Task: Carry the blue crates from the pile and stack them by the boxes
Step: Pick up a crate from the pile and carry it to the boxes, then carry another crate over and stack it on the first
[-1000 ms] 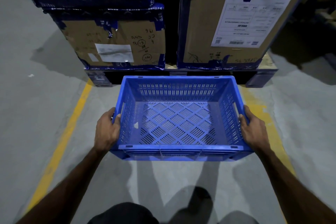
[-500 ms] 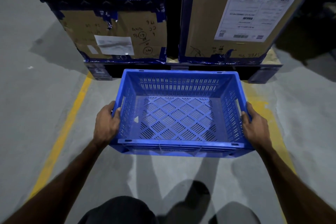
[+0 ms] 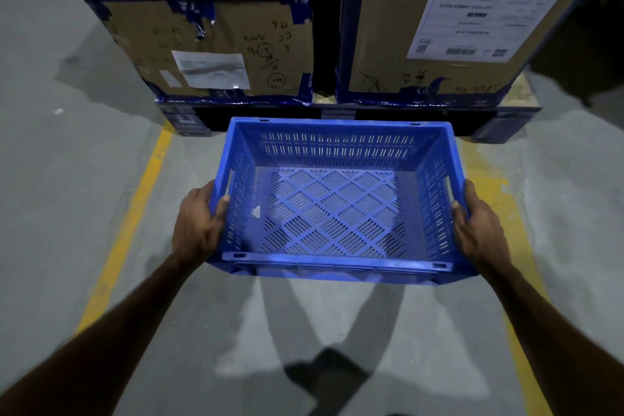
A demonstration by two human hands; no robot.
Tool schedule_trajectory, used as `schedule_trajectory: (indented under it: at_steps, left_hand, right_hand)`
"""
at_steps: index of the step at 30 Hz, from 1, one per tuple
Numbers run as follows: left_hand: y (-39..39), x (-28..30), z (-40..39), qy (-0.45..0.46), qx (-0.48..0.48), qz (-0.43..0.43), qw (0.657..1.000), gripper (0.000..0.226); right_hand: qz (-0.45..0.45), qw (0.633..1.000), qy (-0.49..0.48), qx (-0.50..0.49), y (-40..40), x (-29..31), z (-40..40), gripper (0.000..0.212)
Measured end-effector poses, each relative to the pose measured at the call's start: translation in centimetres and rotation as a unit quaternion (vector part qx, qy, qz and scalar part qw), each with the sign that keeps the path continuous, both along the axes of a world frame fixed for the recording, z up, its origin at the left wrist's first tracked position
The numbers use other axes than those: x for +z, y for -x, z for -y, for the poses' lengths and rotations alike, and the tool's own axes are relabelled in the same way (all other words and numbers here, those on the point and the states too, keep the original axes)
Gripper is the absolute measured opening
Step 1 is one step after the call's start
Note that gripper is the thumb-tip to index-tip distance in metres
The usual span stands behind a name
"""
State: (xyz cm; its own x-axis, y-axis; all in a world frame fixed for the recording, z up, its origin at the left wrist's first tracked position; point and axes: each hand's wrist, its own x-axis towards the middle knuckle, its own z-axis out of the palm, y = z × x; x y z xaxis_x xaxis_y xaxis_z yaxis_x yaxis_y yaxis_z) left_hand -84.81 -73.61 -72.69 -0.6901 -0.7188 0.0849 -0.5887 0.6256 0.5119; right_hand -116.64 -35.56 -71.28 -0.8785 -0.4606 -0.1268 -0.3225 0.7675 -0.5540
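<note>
One blue crate, plastic, open top, empty inside. Slotted vertical vents in the walls; floor is a diamond lattice of slits. Small pale fleck on the floor near its left wall. Held level above the concrete, long side toward the viewer. Far rim sits just in front of the cardboard boxes on their dark pallet.
</note>
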Motion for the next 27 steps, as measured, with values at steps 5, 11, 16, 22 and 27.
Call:
schedule_trajectory:
  at_steps: [5,11,16,22,27]
  left_hand:
    - [-1.8,5.3,-2.1,0.009,0.012,0.069,0.998,0.076]
    - [-5.7,16.5,-6.5,-0.027,-0.010,0.108,0.994,0.084]
    - [-10.8,26.4,-12.0,-0.042,-0.041,0.137,0.989,0.080]
    - [-14.5,41.7,-22.2,-0.188,0.034,0.118,0.975,0.066]
    - [-16.3,51.6,-28.1,-0.250,0.092,0.050,0.963,0.065]
  right_hand:
    - [0.047,0.994,-0.097,0.029,0.4,5.4,-0.5,0.072]
    - [0.114,0.990,-0.081,0.030,-3.1,16.9,-2.2,0.076]
    - [0.148,0.985,-0.081,0.023,-10.0,27.4,-6.9,0.076]
    - [0.226,0.971,-0.078,-0.014,-19.2,42.8,-11.9,0.069]
    - [0.245,0.968,-0.049,-0.029,-24.3,52.8,-15.8,0.069]
